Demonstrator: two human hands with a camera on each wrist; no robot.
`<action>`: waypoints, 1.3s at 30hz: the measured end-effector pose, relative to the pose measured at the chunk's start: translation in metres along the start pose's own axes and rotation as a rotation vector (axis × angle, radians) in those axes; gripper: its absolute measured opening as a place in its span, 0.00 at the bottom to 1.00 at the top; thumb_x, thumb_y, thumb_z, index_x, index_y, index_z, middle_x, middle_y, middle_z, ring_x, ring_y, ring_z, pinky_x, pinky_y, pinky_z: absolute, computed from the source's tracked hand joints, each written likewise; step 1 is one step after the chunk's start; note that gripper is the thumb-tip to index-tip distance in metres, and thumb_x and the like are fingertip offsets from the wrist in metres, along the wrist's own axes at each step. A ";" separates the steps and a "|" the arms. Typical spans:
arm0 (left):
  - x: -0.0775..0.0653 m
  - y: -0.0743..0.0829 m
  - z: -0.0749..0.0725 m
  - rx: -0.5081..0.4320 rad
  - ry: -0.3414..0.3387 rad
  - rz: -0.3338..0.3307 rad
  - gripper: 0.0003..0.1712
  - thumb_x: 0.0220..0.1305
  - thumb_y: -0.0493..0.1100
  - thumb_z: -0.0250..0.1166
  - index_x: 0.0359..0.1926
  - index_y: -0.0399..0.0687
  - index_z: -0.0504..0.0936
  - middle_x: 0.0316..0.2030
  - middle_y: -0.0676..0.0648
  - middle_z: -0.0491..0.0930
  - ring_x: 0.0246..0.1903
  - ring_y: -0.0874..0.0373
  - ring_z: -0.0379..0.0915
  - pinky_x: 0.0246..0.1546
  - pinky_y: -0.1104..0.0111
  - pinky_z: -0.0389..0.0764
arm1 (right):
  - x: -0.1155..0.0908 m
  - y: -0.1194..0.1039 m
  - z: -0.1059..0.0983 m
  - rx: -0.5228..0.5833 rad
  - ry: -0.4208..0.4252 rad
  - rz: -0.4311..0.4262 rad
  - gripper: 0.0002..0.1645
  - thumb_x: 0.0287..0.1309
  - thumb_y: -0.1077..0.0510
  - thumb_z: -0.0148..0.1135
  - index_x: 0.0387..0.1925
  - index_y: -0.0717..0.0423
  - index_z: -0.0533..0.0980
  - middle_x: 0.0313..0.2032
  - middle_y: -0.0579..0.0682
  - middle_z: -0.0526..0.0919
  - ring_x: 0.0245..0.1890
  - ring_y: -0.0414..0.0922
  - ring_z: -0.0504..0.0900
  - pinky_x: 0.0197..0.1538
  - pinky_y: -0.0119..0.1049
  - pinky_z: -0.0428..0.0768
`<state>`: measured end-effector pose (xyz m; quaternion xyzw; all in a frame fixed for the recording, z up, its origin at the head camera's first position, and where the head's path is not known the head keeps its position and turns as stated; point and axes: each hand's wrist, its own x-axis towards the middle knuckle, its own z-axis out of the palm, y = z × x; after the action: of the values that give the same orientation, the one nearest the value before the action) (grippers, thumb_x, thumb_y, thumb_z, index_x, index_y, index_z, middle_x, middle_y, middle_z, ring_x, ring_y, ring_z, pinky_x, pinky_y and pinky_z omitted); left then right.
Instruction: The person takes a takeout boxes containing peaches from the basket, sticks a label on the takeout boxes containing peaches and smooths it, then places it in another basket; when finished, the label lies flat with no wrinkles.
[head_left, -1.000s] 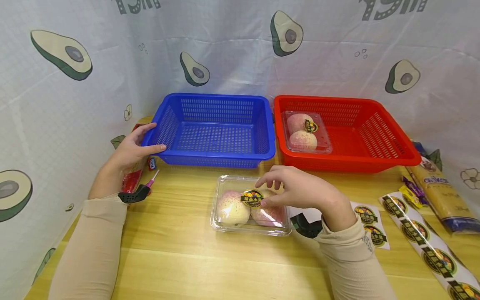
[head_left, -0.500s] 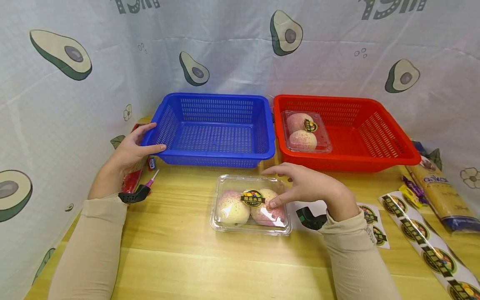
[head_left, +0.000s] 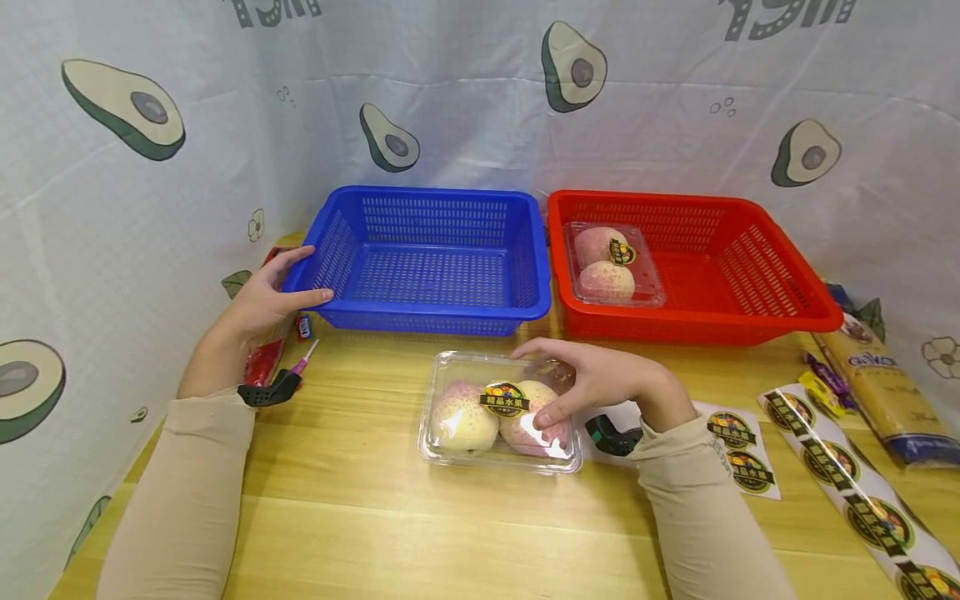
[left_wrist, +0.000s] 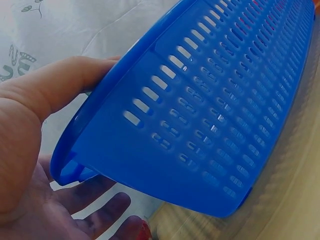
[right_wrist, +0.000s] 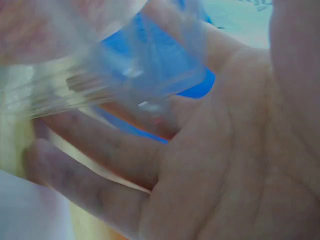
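A clear plastic fruit box with two peaches in it and a round black label on its lid lies on the table. My right hand grips its right end, thumb on the lid, the other fingers along the far side. In the right wrist view the box edge blurs in front of my fingers. Farther back, my left hand holds the left end of the blue basket by its rim. The left wrist view shows the thumb over that rim and fingers outside it.
A red basket with another labelled peach box stands at the back right. A label sheet, a label strip, small candy packs and a yellow bag lie right. Red packaging lies left.
My right hand drew slightly right off the box, then came back onto its right end. The box has shifted a touch to the left. The left hand stays on the blue basket.
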<state>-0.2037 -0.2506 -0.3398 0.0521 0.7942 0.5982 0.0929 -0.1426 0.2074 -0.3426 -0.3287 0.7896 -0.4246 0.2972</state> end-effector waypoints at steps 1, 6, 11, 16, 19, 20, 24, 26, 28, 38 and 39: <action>0.000 0.000 0.000 -0.002 0.001 0.002 0.52 0.67 0.40 0.69 0.81 0.51 0.45 0.76 0.36 0.49 0.72 0.38 0.53 0.67 0.54 0.65 | 0.001 0.001 0.001 0.025 -0.008 0.002 0.47 0.50 0.55 0.80 0.68 0.52 0.64 0.63 0.58 0.72 0.61 0.55 0.74 0.59 0.46 0.77; -0.001 0.000 0.000 -0.022 0.004 0.003 0.52 0.67 0.40 0.69 0.81 0.50 0.46 0.76 0.35 0.49 0.72 0.38 0.53 0.66 0.54 0.65 | 0.004 0.001 0.003 0.027 -0.006 0.013 0.46 0.50 0.54 0.81 0.66 0.49 0.64 0.54 0.56 0.77 0.54 0.53 0.76 0.55 0.45 0.79; -0.001 -0.001 0.000 -0.007 0.018 -0.011 0.52 0.66 0.42 0.70 0.81 0.51 0.47 0.76 0.36 0.50 0.72 0.38 0.54 0.67 0.52 0.64 | 0.006 -0.001 0.006 -0.067 0.049 -0.003 0.44 0.45 0.50 0.83 0.61 0.45 0.68 0.51 0.54 0.74 0.53 0.52 0.71 0.53 0.50 0.74; -0.002 -0.001 0.000 0.002 0.028 -0.025 0.53 0.65 0.43 0.71 0.81 0.51 0.47 0.76 0.36 0.49 0.72 0.38 0.53 0.67 0.50 0.63 | 0.011 0.001 0.009 -0.076 0.079 -0.069 0.44 0.38 0.51 0.86 0.56 0.46 0.70 0.49 0.54 0.73 0.51 0.53 0.68 0.52 0.48 0.72; -0.003 -0.001 0.000 0.000 0.036 -0.036 0.53 0.65 0.43 0.72 0.81 0.51 0.47 0.76 0.36 0.49 0.72 0.38 0.53 0.68 0.50 0.63 | 0.014 0.002 0.011 -0.062 0.087 -0.127 0.44 0.35 0.53 0.88 0.54 0.46 0.70 0.46 0.54 0.73 0.49 0.52 0.70 0.51 0.44 0.72; -0.003 -0.001 0.000 -0.007 0.034 -0.037 0.54 0.65 0.43 0.71 0.81 0.50 0.47 0.76 0.36 0.48 0.72 0.38 0.53 0.68 0.50 0.63 | 0.015 0.003 0.011 -0.057 0.092 -0.147 0.44 0.34 0.54 0.88 0.53 0.47 0.71 0.44 0.54 0.73 0.47 0.52 0.70 0.49 0.42 0.72; -0.003 -0.001 0.001 -0.023 0.030 -0.033 0.53 0.65 0.42 0.71 0.81 0.50 0.46 0.76 0.36 0.49 0.72 0.38 0.53 0.67 0.51 0.63 | 0.017 0.002 0.012 -0.038 0.123 -0.200 0.41 0.36 0.56 0.87 0.53 0.49 0.74 0.40 0.54 0.72 0.43 0.52 0.70 0.43 0.39 0.72; -0.003 -0.001 0.001 -0.031 0.028 -0.030 0.53 0.65 0.41 0.71 0.81 0.49 0.46 0.76 0.36 0.49 0.72 0.38 0.53 0.67 0.51 0.63 | 0.018 0.000 0.012 -0.027 0.150 -0.202 0.38 0.38 0.56 0.86 0.52 0.49 0.75 0.38 0.54 0.72 0.41 0.51 0.70 0.39 0.38 0.71; -0.003 -0.001 0.001 -0.031 0.029 -0.030 0.53 0.65 0.42 0.71 0.81 0.50 0.46 0.76 0.36 0.49 0.72 0.38 0.53 0.67 0.51 0.63 | 0.018 -0.004 0.012 -0.024 0.176 -0.192 0.36 0.40 0.55 0.85 0.51 0.48 0.76 0.36 0.53 0.71 0.39 0.51 0.69 0.34 0.38 0.70; -0.002 0.000 0.002 -0.026 0.030 -0.019 0.53 0.65 0.42 0.71 0.81 0.51 0.47 0.76 0.36 0.49 0.72 0.38 0.53 0.67 0.50 0.63 | 0.017 -0.010 0.012 -0.061 0.178 -0.216 0.32 0.52 0.57 0.78 0.60 0.48 0.79 0.39 0.48 0.76 0.36 0.48 0.71 0.34 0.36 0.69; -0.001 0.000 0.002 -0.024 0.027 -0.016 0.53 0.65 0.42 0.71 0.81 0.51 0.47 0.76 0.36 0.49 0.72 0.38 0.53 0.67 0.49 0.63 | 0.017 -0.011 0.012 -0.055 0.169 -0.225 0.31 0.53 0.58 0.78 0.60 0.49 0.79 0.38 0.49 0.76 0.34 0.48 0.70 0.33 0.36 0.68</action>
<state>-0.2019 -0.2492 -0.3405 0.0364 0.7885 0.6077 0.0877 -0.1409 0.1844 -0.3419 -0.3861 0.7813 -0.4596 0.1710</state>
